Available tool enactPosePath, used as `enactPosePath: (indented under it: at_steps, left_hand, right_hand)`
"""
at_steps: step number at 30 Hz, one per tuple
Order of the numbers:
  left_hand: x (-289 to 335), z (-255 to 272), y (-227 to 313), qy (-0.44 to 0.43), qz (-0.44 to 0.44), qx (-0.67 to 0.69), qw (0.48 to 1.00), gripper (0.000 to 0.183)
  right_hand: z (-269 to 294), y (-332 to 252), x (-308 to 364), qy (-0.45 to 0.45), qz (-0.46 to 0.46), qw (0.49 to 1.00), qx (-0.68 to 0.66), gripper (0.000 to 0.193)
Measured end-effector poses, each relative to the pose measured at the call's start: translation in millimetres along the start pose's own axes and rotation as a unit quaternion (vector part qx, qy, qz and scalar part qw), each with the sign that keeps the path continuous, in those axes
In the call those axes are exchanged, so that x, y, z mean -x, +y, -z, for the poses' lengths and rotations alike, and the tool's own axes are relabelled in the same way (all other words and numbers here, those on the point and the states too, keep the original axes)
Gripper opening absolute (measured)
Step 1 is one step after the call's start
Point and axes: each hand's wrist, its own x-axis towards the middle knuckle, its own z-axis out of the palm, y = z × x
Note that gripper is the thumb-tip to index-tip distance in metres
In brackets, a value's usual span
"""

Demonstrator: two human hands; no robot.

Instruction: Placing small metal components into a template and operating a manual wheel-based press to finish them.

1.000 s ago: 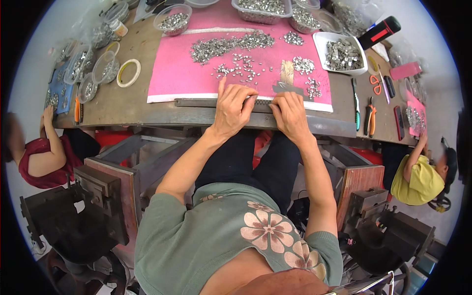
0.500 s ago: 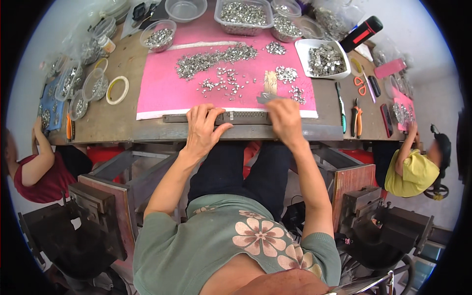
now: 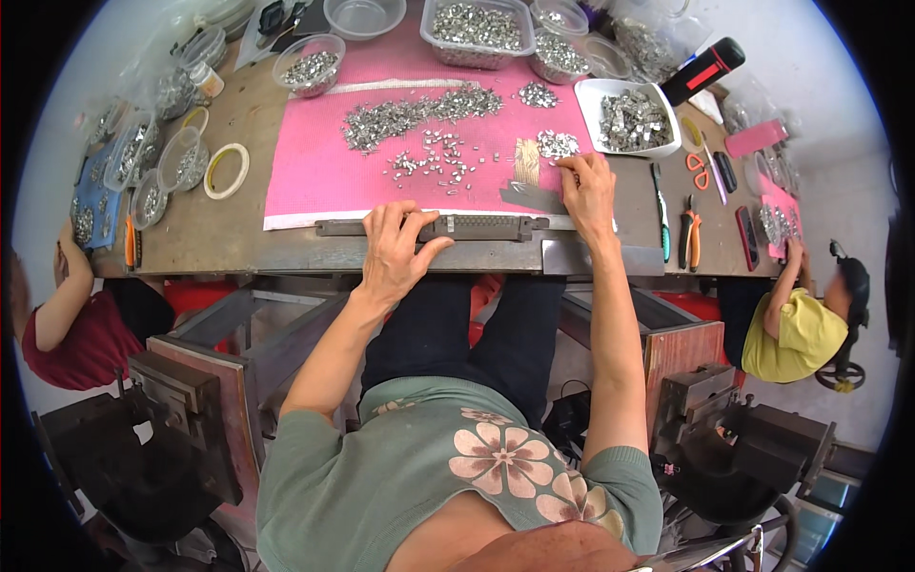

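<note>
A long dark metal bar (image 3: 481, 228) with rows of small pits lies along the front edge of the bench. My left hand (image 3: 393, 244) grips its left half, fingers over the top and thumb on the near side. My right hand (image 3: 593, 195) is beyond the bar's right end, fingertips drawn together at the near side of a small pile of shiny metal pieces (image 3: 557, 144). Whether a piece is between them cannot be made out. A flat grey metal strip (image 3: 530, 197) lies left of that hand, below a patch of tan tape (image 3: 526, 162).
More metal pieces (image 3: 410, 118) are spread on the pink mat (image 3: 315, 157). A white tray (image 3: 583, 93) and a clear tub (image 3: 474, 57) hold more. Orange-handled pliers (image 3: 695, 238) and a toothbrush (image 3: 660, 205) lie right; a tape roll (image 3: 227, 173) left. People work at both sides.
My right hand has moved from the bar's right end up and right to the small pile, uncovering the bar's end and the grey strip. My left hand stays on the bar.
</note>
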Motion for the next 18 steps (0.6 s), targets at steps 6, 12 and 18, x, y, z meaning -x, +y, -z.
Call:
enactPosePath:
  at_steps: [6, 12, 18]
  left_hand:
    - [0.8, 0.5, 0.4, -0.002, 0.006, 0.004, 1.0, 0.045]
    - [-2.3, -1.4, 0.3, 0.014, -0.013, -0.003, 1.0, 0.045]
    - [-0.2, -1.0, -2.7, 0.017, -0.005, 0.0, 1.0, 0.044]
  right_hand:
    - [-7.9, -0.2, -4.4, -0.005, -0.011, 0.999, 0.04, 0.005]
    - [-5.8, -4.7, -8.2, -0.019, 0.03, 0.997, 0.067, 0.005]
    - [20.8, -44.9, 10.1, -0.083, 0.057, 0.987, -0.122, 0.009]
